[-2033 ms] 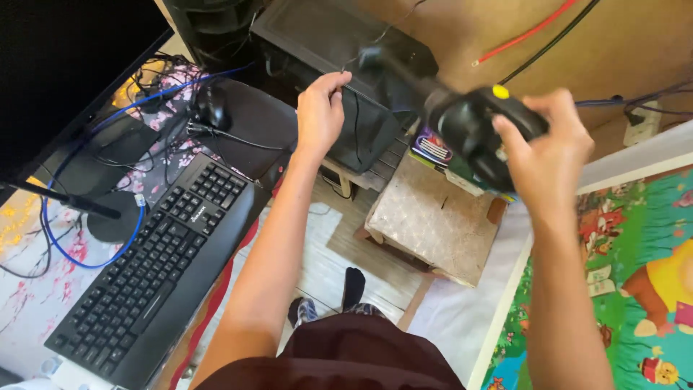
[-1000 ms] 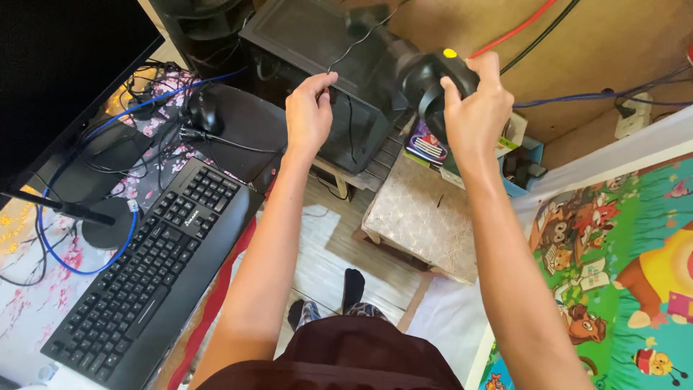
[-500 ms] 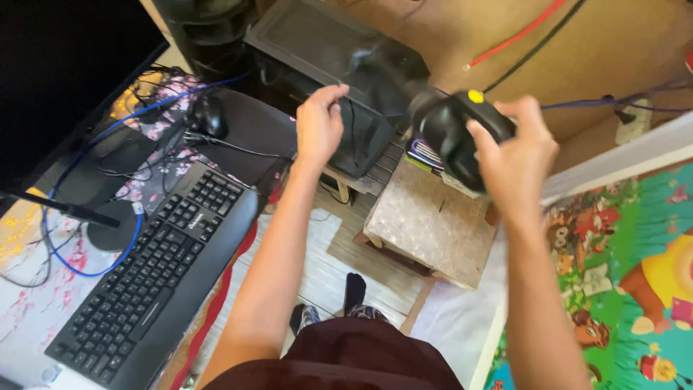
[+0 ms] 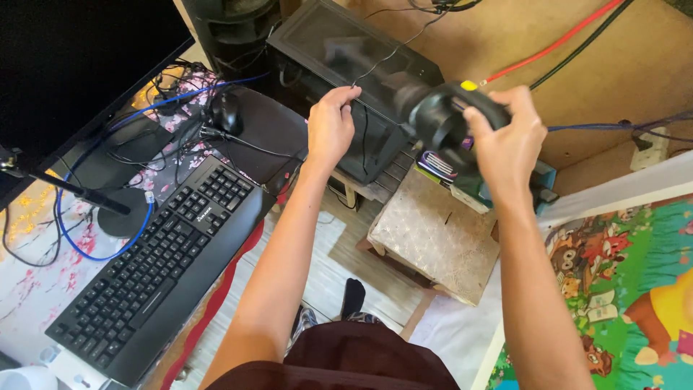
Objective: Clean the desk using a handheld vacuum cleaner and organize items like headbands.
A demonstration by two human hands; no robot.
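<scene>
My right hand [image 4: 507,141] grips a black handheld blower [image 4: 440,119] with a yellow button on top; its nozzle points left over a black computer case [image 4: 346,54] that lies on a low stand. My left hand [image 4: 330,130] is raised in front of the case and pinches a thin dark cable [image 4: 382,50] that runs up across the case top. The blower's nozzle is blurred.
A black keyboard [image 4: 151,271] and a black mouse [image 4: 227,110] sit on the desk at left, among blue and black cables. A monitor [image 4: 65,65] fills the upper left. A small patterned stool [image 4: 437,235] stands below the case. A colourful play mat [image 4: 621,289] lies at right.
My right hand has swung the blower back and forth in front of the case, now held a little higher and nearer it. My left hand stays on the cable.
</scene>
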